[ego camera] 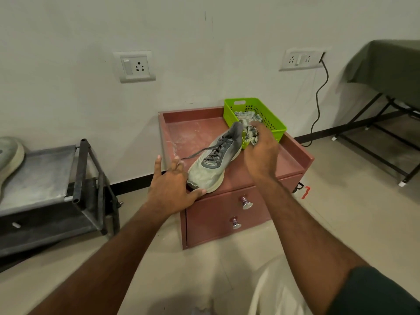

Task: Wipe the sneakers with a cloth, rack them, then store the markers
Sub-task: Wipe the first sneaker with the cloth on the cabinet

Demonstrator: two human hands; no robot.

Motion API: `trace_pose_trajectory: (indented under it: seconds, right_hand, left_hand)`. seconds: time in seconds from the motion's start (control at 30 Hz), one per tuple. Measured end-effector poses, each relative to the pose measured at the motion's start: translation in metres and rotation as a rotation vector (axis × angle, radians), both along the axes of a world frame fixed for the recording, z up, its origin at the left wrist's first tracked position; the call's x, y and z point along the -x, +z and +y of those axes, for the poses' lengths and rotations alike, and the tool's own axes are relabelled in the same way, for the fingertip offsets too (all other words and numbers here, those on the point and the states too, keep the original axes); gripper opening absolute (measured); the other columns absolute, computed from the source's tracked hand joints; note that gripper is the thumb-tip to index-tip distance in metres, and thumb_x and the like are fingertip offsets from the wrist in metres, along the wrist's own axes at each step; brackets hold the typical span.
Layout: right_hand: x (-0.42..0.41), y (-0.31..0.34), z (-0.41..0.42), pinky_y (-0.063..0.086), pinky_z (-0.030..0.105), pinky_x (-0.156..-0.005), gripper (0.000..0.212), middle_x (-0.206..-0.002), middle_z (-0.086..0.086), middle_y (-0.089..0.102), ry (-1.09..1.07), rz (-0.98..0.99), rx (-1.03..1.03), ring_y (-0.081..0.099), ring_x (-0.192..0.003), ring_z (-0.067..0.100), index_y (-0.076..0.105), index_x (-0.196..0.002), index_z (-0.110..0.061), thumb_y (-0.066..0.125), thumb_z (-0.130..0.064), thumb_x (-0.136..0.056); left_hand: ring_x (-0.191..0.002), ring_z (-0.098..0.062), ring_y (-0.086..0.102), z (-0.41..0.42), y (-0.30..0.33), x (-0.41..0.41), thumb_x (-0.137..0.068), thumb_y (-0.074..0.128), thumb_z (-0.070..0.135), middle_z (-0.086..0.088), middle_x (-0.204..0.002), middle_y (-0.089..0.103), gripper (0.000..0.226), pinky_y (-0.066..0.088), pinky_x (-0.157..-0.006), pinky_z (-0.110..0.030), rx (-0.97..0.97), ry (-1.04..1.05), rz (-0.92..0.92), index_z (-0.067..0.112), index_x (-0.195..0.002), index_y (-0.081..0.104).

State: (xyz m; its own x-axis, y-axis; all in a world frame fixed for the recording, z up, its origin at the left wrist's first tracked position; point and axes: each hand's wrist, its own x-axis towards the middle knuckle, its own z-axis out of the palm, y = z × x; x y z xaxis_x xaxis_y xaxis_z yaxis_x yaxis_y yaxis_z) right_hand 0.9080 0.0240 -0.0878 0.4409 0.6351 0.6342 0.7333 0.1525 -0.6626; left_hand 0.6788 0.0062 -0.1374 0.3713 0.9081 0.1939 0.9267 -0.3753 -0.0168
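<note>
Where dust lies: cabinet top (195, 130); sneaker (216, 160)

1. Both forearms are bare from wrist to above the elbow, with fine dark hair along them.
2. The left hand (169, 189) wears no ring, watch or glove; its nails are short and pale.
3. The right hand (261, 153) is likewise bare, with no band at the wrist.
4. A short dark green sleeve (372, 292) covers the right upper arm.
5. Cream-coloured trousers (272, 289) show below, over the legs.
</note>
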Motion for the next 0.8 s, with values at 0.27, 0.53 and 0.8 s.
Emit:
trace_pose_trajectory:
  seconds: [0.27, 0.53, 0.8]
  right_hand:
    - [-0.001, -0.028, 0.048, 0.044, 0.046, -0.103, 0.073, -0.139, 0.015, 0.046, 0.388, -0.418, 0.580, 0.047, -0.125, 0.039, 0.042, -0.139, -0.019, 0.061, -0.002, -0.071]
    - [-0.022, -0.030, 0.053, 0.033, 0.043, -0.108, 0.049, -0.132, 0.014, 0.049, 0.245, -0.434, 0.630, 0.047, -0.122, 0.034, 0.057, -0.126, -0.011, 0.070, -0.013, -0.079]
    - [0.011, -0.005, 0.040, 0.049, 0.034, -0.092, 0.055, -0.122, 0.005, 0.059, 0.215, -0.215, 0.021, 0.057, -0.110, 0.026, 0.064, -0.125, -0.020, 0.054, 0.003, -0.076]
  left_hand:
    - [-0.153, -0.016, 0.015, -0.005, 0.005, -0.002, -0.087, 0.037, 0.077, -0.003, -0.159, 0.035, 0.079, -0.019, -0.116, -0.056, 0.002, -0.010, 0.026, 0.019, -0.138, 0.055]
    - [-0.153, -0.017, 0.013, -0.002, 0.002, -0.001, -0.074, 0.025, 0.093, -0.005, -0.158, 0.038, 0.109, -0.021, -0.116, -0.056, 0.001, 0.021, -0.003, 0.020, -0.156, 0.028]
    - [-0.154, -0.018, 0.007, -0.001, 0.001, -0.012, -0.082, 0.034, 0.083, -0.005, -0.160, 0.033, 0.089, -0.017, -0.116, -0.062, 0.039, 0.055, 0.052, 0.019, -0.140, 0.054]
